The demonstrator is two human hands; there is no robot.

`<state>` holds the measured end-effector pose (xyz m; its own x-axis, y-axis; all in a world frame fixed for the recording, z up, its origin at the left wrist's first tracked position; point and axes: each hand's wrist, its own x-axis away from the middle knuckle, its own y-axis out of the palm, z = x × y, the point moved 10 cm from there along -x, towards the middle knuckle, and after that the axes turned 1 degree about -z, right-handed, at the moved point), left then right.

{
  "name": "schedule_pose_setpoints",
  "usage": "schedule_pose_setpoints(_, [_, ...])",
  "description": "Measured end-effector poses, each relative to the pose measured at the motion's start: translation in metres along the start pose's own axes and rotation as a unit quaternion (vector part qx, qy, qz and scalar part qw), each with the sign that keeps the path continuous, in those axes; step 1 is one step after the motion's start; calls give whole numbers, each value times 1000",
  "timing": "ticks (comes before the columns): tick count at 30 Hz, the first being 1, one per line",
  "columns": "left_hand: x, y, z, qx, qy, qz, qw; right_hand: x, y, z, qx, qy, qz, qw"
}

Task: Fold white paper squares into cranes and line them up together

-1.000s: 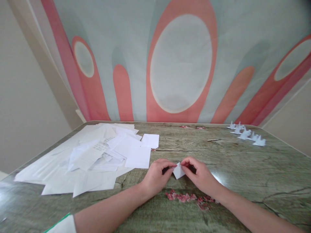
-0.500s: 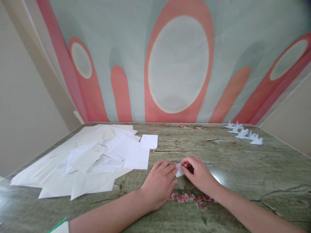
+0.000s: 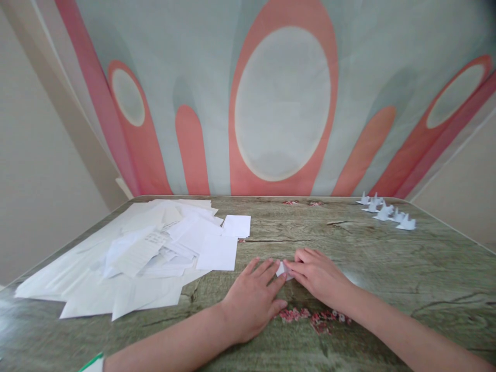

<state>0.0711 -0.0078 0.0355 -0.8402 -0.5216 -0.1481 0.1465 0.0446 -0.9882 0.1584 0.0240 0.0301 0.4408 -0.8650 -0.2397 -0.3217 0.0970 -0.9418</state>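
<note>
A small folded piece of white paper [image 3: 282, 269] lies on the table between my two hands, partly covered by fingers. My left hand [image 3: 253, 294] rests flat with its fingers spread, and its fingertips touch the paper's left side. From the right, my right hand [image 3: 315, 274] has its fingers curled together, with the index finger and thumb at the paper's right part. The paper's underside and exact fold are hidden.
Loose white sheets [image 3: 89, 268] spread over the left of the table [image 3: 310, 237], some with writing. Square papers [image 3: 219, 253] lie at their right edge. Several folded paper cranes [image 3: 384, 211] stand at the back right. A patterned wall rises behind.
My right hand has shifted from lifting at the paper's edge to pressing it lower with the index finger. My left fingers have spread a little, and less of the paper shows.
</note>
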Motion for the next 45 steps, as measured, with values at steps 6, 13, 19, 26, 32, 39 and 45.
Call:
schedule_pose_setpoints(6, [1, -3, -3, 24, -13, 23, 999, 3, -4, 3, -120, -22, -54, 991])
schedule_pose_setpoints(13, [-2, -5, -3, 33, 2, 14, 999, 0, -8, 0, -200, -59, -73, 975])
schedule_pose_setpoints(19, [-2, -2, -1, 8, 22, 4, 1000, -1, -2, 7, -250, -61, -72, 964])
schedule_pose_setpoints(26, [-4, -2, 3, -44, 43, -22, 998, -3, 5, 14, -285, -45, -77, 954])
schedule_pose_setpoints(32, [-3, -3, 6, -56, 58, -11, 997, -5, 10, 21, -316, -30, -89, 944])
schedule_pose_setpoints(39, [-1, -3, 6, -51, 61, 11, 997, -4, 12, 23, -333, -29, -89, 938])
schedule_pose_setpoints(45, [-1, -3, 7, -51, 72, 13, 996, -4, 12, 23, -330, -24, -87, 940])
